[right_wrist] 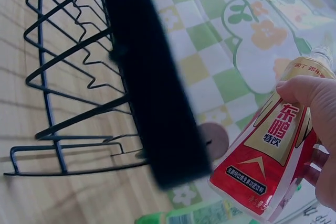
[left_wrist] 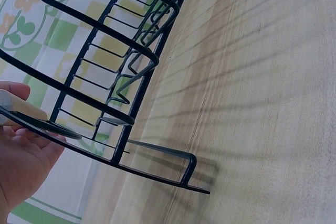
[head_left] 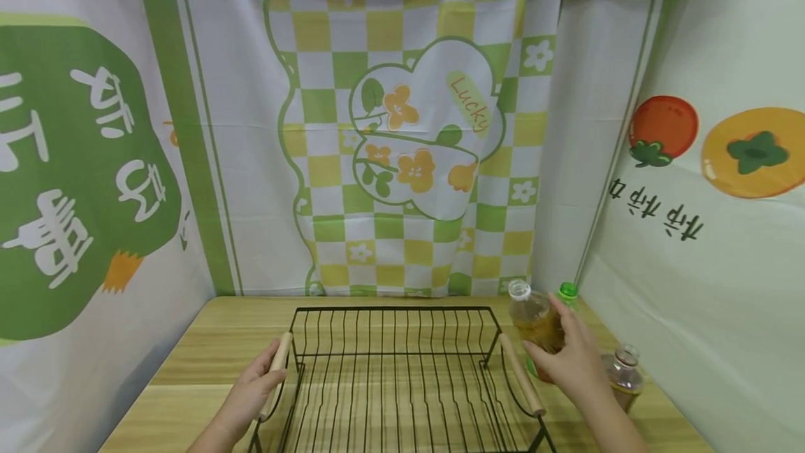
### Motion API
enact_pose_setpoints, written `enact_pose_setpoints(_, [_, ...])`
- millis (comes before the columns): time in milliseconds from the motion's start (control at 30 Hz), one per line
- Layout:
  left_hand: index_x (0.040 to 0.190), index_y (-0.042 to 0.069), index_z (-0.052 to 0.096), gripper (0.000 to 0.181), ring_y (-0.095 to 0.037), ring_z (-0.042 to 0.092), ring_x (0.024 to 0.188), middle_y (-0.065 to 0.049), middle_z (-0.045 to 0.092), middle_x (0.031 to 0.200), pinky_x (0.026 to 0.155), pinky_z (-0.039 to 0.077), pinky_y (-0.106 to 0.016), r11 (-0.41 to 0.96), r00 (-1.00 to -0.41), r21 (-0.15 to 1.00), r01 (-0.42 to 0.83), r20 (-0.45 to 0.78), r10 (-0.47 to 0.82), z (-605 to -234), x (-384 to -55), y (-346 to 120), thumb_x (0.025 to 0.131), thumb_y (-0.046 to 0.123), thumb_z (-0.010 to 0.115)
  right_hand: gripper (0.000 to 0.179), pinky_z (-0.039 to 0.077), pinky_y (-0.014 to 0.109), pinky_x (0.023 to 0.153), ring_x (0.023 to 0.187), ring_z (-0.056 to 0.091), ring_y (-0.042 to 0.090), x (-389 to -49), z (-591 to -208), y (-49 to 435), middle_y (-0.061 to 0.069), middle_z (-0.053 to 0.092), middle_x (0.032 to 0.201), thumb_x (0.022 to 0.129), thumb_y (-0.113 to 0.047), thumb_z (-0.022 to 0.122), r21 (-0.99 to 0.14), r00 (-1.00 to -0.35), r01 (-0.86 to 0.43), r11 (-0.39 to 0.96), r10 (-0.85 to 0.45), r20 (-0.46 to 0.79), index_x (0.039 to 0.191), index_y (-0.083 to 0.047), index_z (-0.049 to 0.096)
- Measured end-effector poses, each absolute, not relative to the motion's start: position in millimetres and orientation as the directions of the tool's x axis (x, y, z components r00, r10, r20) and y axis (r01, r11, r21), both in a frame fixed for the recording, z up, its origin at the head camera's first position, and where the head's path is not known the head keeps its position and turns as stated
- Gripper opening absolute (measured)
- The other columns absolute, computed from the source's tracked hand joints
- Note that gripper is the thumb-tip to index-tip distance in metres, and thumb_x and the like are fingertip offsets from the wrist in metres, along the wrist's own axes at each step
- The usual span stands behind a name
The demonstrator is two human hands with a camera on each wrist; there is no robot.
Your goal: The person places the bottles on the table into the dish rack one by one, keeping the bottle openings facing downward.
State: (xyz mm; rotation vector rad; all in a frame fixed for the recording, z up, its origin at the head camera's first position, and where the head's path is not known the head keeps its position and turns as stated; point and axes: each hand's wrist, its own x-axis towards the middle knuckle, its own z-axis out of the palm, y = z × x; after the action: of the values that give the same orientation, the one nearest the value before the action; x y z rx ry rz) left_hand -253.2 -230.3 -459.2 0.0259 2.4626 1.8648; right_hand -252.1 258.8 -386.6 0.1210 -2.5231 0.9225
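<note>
A black wire rack [head_left: 393, 354] with a wooden handle on each side stands on the table. My left hand [head_left: 251, 386] grips its left wooden handle [head_left: 282, 354]; in the left wrist view the fingers and palm of that hand [left_wrist: 23, 166] lie around the wood. At the rack's right, my right hand [head_left: 575, 355] holds a drink bottle [head_left: 534, 320] with a clear neck. The right wrist view shows the red and gold label of this bottle [right_wrist: 273, 145], tilted, with the thumb across its upper part. The right wooden handle [head_left: 522, 376] is untouched.
Behind the right hand stands a bottle with a green cap [head_left: 568, 291], mostly hidden. A clear bottle [head_left: 622, 376] with dark liquid is right of the right wrist. Printed cloth [head_left: 409, 243] hangs behind and beside the wooden table [head_left: 189, 355].
</note>
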Motion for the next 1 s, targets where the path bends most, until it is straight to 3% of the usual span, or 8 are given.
enact_pose_setpoints(200, [0.155, -0.004, 0.007, 0.072, -0.047, 0.008, 0.148, -0.03, 0.005, 0.161, 0.118, 0.014, -0.059, 0.273, -0.998, 0.962, -0.01, -0.025, 0.05, -459, -253, -231, 0.1, 0.012, 0.049, 0.091, 0.049, 0.067, 0.086, 0.117, 0.05, 0.048, -258, -380, 249, 0.03, 0.045, 0.139, 0.079, -0.019, 0.081, -0.529, -0.865, -0.286, 0.799, 0.023, 0.502, 0.154, -0.012, 0.03])
enact_pose_setpoints(567, [0.156, -0.004, 0.008, 0.071, -0.046, 0.012, 0.147, -0.029, 0.009, 0.161, 0.117, 0.018, -0.062, 0.299, -0.999, 0.954, -0.008, -0.021, 0.041, -459, -253, -230, 0.1, 0.013, 0.049, 0.088, 0.045, 0.068, 0.094, 0.124, 0.046, 0.045, -262, -366, 219, 0.025, 0.045, 0.143, 0.079, -0.018, 0.079, -0.546, -0.868, -0.341, 0.765, -0.034, 0.496, 0.153, -0.013, 0.032])
enact_pose_setpoints(1000, [0.155, -0.005, 0.007, 0.072, -0.047, 0.009, 0.148, -0.03, 0.006, 0.161, 0.118, 0.016, -0.062, 0.294, -0.998, 0.956, -0.004, -0.023, 0.059, -458, -253, -231, 0.1, 0.013, 0.049, 0.085, 0.047, 0.065, 0.094, 0.125, 0.049, 0.043, -269, -382, 185, 0.02, 0.053, 0.138, 0.075, -0.017, 0.083, -0.522, -0.826, -0.448, 0.726, -0.113, 0.553, 0.149, -0.012, 0.041])
